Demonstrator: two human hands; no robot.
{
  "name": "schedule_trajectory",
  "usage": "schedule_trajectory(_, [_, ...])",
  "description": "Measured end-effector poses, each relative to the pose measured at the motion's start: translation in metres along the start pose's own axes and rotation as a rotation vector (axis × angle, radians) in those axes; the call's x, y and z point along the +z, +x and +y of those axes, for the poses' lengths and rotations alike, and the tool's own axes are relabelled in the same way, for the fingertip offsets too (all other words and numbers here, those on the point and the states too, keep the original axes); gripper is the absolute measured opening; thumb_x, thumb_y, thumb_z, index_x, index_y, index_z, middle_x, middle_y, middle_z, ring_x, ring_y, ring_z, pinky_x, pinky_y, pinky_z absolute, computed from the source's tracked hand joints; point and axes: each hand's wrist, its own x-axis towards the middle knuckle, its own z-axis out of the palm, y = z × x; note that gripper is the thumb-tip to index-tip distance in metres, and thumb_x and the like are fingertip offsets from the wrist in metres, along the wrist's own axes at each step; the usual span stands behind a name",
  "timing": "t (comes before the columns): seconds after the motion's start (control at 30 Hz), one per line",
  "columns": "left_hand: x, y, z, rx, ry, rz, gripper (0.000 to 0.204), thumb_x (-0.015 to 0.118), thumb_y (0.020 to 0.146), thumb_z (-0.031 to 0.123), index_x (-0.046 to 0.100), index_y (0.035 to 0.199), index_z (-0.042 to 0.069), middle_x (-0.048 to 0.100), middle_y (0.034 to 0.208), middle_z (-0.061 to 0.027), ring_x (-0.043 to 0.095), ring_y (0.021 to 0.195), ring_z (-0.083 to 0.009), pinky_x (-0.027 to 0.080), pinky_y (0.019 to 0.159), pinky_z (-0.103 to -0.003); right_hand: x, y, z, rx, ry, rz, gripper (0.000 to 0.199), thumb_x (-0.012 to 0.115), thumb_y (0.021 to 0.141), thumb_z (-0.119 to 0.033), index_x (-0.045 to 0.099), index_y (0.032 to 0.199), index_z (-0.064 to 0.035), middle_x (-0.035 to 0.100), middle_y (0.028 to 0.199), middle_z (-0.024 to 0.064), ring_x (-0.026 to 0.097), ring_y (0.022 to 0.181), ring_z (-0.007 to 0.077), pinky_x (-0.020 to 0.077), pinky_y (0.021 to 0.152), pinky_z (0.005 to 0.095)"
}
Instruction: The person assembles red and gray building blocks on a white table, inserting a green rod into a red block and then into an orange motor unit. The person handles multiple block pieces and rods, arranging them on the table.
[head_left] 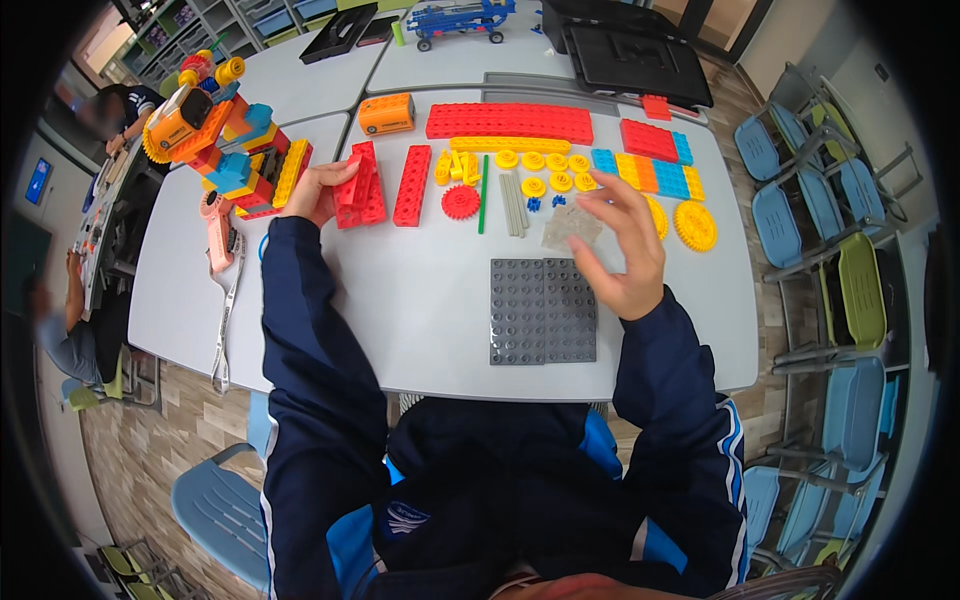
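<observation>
My left hand (308, 193) is closed on the near side of a red building beam (351, 192), among red beams standing together at the left of the table. Another red studded beam (412, 186) lies flat just to the right of it. My right hand (628, 250) hovers with fingers apart and nothing in its grasp. Under its fingertips lies a small translucent piece (570, 230), partly covered by the hand. The dark grey studded plates (530, 312) lie side by side below, nearer to me. Small yellow wheels (533, 187) and blue pegs (533, 204) sit close by.
A built block model with an orange motor box (180, 122) stands at the left, beside a pink device (217, 228) with a lanyard. Long red bricks (510, 122), yellow gears (695, 226), grey rods (512, 205) and a green rod (483, 195) lie across the table. Chairs (855, 290) line the right.
</observation>
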Motion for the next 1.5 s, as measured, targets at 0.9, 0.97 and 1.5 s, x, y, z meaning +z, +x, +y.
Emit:
schedule_trajectory(0.9, [0.010,0.022,-0.007,0.007,0.308,0.114,0.046,0.063,0.089,0.020,0.056,0.126,-0.006,0.065,0.114,-0.0105,0.063,0.102,-0.0175,0.047,0.092,-0.029,-0.012,-0.003,0.013,-0.107,0.006,0.157,0.035,0.065,0.074,0.012,0.065,0.107,0.0014,0.065,0.099,0.0161,0.064,0.080,0.0288,0.0518,0.071,0.0327])
schedule_trajectory(0.97, [0.011,0.022,-0.012,0.036,0.257,0.168,0.046,0.063,0.089,0.021,0.055,0.126,-0.006,0.065,0.115,-0.0115,0.063,0.104,-0.0192,0.047,0.093,-0.030,-0.013,-0.003,0.013,-0.110,0.001,0.160,0.034,0.065,0.074,0.012,0.065,0.107,0.0015,0.065,0.099,0.0161,0.064,0.080,0.0289,0.0518,0.070,0.0328])
schedule_trajectory(1.5, [0.004,0.009,-0.016,0.130,0.124,-0.014,0.048,0.061,0.093,0.032,0.058,0.124,-0.004,0.063,0.118,-0.0112,0.061,0.106,-0.0166,0.045,0.093,-0.027,-0.008,-0.006,0.014,-0.075,-0.053,0.096,0.035,0.066,0.072,0.013,0.065,0.105,0.0024,0.066,0.099,0.0157,0.065,0.084,0.0297,0.0520,0.073,0.0338])
